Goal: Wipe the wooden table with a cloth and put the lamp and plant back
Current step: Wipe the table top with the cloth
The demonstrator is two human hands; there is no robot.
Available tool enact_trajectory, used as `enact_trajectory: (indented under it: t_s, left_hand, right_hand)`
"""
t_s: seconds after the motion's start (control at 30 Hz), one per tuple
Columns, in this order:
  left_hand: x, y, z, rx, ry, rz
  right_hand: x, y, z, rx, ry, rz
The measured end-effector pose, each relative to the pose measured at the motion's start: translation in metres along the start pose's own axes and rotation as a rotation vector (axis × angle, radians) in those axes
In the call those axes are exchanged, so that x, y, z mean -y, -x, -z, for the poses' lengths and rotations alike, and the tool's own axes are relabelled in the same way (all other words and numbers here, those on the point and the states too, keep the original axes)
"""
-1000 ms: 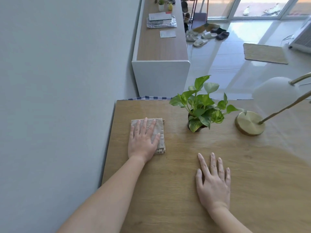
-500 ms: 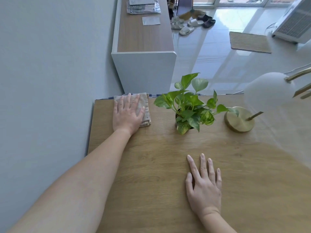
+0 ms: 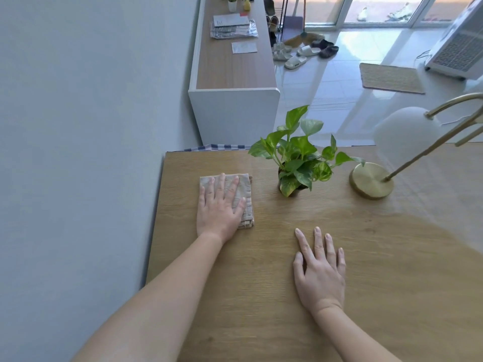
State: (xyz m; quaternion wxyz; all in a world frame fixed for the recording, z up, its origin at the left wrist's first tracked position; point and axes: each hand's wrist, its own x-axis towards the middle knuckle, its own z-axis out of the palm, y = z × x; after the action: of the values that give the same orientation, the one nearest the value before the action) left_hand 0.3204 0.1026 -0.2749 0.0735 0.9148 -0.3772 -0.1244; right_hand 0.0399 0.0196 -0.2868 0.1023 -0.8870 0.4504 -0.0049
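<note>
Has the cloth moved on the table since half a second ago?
Yes. The cloth under the left hand has slid back from the table's far edge toward the person; earlier it touched that edge.

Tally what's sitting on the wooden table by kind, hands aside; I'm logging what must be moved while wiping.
Cloth: 1, under the left hand
Potted plant: 1
Lamp: 1
Total: 3
</note>
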Motion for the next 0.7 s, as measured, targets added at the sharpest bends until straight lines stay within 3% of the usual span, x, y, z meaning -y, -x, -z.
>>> enact_trajectory:
  t_s: [0.37, 0.5, 0.7]
  left_hand:
    - [-0.033, 0.155, -0.034, -0.015, 0.021, -0.028]
    - [-0.036, 0.17, -0.035, -0.009, 0.024, -0.005]
    - [-0.042, 0.16, -0.027, 0.005, 0.036, 0.018]
  right_hand:
    - [-0.008, 0.005, 0.022, 0.1, -0.097, 0.013]
    - [-0.03, 0.002, 0.032, 0.083, -0.101, -0.115]
    - [-0.03, 0.0, 0.029, 0.056, -0.061, -0.113]
